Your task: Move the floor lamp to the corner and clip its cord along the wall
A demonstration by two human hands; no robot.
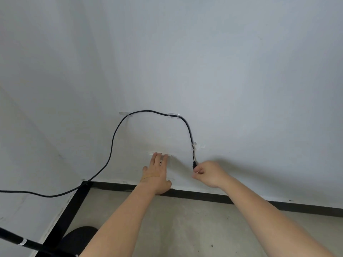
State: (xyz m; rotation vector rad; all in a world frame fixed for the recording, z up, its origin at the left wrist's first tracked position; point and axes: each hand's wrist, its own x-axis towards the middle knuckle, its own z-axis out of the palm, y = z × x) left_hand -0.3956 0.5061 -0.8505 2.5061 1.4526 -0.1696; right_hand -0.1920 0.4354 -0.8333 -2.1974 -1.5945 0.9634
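3 clips: I count 3 clear clips on the white wall (222,71) carrying the black cord (112,143): the left clip (124,113), the upper right clip (174,115), and the lower right clip (194,145).
Cord route: it comes in from the left edge low over the floor (185,219), climbs to the left clip, arcs across to the upper right clip, then drops through the lower right clip.
Plug: the black plug (194,165) at the cord's end hangs just below the lower right clip.
Right hand: my right hand (208,173) has its fingers (197,170) pinched on the plug end, the rest curled in.
Left hand: my left hand (156,173) lies flat on the wall, fingers (157,159) straight and close together, thumb out to the side.
Outlet: a white wall plate (169,160) sits under my left fingertips; most of it is covered, so I cannot make out its sockets.
Gap: the plug is near the plate but apart from it, to its right.
Lamp: a black pole (11,238) with a white band crosses the bottom left corner, and a dark rounded base (78,236) rests on the floor beside it.
Corner: black skirting (241,199) runs along the wall foot and turns at the room corner on the left.
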